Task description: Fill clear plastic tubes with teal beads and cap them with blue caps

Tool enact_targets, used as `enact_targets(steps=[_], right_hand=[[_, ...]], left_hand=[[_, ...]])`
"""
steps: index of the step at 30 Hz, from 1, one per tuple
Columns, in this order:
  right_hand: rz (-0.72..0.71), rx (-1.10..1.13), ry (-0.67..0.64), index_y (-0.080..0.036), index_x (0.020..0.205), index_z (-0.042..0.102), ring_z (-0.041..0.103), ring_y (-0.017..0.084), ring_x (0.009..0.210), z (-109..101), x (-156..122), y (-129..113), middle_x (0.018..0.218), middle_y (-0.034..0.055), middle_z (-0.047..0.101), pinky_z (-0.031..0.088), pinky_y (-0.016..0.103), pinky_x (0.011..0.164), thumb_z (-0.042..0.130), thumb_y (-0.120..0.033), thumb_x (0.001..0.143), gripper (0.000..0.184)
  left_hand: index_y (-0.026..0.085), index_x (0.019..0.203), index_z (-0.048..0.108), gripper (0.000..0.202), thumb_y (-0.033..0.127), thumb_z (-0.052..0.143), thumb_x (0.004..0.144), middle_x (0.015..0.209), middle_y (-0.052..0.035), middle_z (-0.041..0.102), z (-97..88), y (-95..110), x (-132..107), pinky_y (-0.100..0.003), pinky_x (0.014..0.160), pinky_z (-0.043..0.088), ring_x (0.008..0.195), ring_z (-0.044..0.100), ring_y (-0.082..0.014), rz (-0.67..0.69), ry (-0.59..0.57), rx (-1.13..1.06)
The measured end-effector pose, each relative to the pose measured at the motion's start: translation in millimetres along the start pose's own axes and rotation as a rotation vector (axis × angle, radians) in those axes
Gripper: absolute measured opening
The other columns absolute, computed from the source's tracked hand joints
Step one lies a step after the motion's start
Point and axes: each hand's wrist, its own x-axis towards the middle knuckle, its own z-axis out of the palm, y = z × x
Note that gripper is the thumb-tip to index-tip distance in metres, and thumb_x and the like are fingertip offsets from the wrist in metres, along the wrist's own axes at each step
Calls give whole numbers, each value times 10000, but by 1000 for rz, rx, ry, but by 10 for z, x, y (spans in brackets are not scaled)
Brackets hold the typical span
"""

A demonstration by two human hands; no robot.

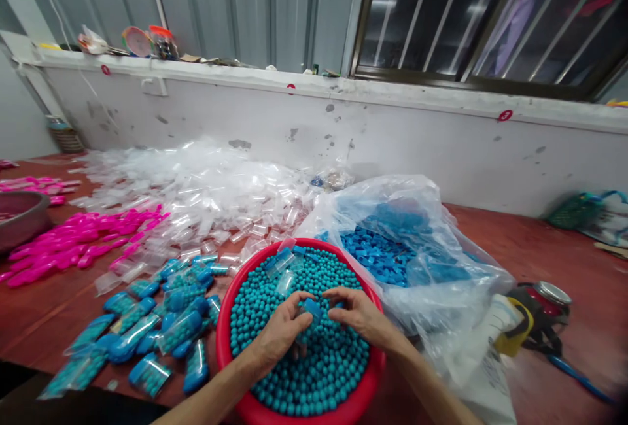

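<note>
Over a red basin (224, 320) full of teal beads (318, 373), my left hand (282, 333) grips a small clear container with a blue part (311, 309). Its lower end is blurred and partly hidden by the fingers. My right hand (360, 317) is just to the right, thumb and fingers curved and apart, with nothing visible between them. Clear plastic sleeves (284, 271) lie on the beads near the basin's far rim. Left of the basin, several bead-filled clear containers with blue ends (181, 333) are piled on the red table (44, 320).
Behind the basin, a clear plastic bag (417, 193) holds many blue pieces (373, 252). Clear plastic sleeves (196, 176) form a wide heap at the back left. Bright pink pieces (83, 235) and a grey bowl (22, 219) are far left. A metal-lidded jar (552, 297) stands at right.
</note>
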Motion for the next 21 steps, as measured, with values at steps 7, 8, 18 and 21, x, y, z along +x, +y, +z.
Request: enact_targets(steps=[7,8,18,21], right_hand=[[-48,28,127,-167,1060,567,574,189,807,170,4,-113,878,41,618,468,296,680,491,-259,758,325],[-105,-57,108,-177,1072,567,563,198,887,210,-33,-151,942,47,620,451,318,767,460,-271,792,315],[-95,-541,109,-68,1306,246,455,300,1105,570,-154,-131,1256,211,391,394,426,893,624,-324,628,818],[-138,-563,214,-82,1245,314,503,303,1032,679,-145,-97,1172,200,449,430,423,840,615,-310,615,735]], left_hand=[[214,1210,367,501,372,496,753,618,70,449,98,-16,-15,-153,342,308,384,375,-40,61,106,40],[214,1221,373,514,372,502,750,613,66,455,112,-4,-25,-163,369,325,411,386,-51,74,140,32],[172,1070,496,371,304,519,724,824,-12,610,165,110,-105,-280,783,406,790,548,-162,162,227,-33],[171,985,503,274,282,501,735,708,14,577,185,72,-88,-255,689,414,698,542,-143,136,269,-14]])
